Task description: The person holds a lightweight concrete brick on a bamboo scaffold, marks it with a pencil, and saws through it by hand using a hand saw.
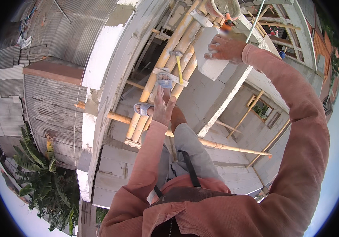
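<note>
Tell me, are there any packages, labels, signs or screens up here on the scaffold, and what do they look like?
None can be made out.
The right hand holds a plain white rectangular building block, bare of marks.
The left hand hangs open above the yellow bamboo-pole platform, where a yellow-handled hammer lies.

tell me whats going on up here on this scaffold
A person stands on a bamboo scaffold beside a half-built white block wall, high above tin roofs. Their right hand grips a white building block, held out over the bamboo poles. The left hand is open and empty, hovering above their sandalled feet. A yellow-handled hammer lies on the poles, and a bucket sits further along.
</note>
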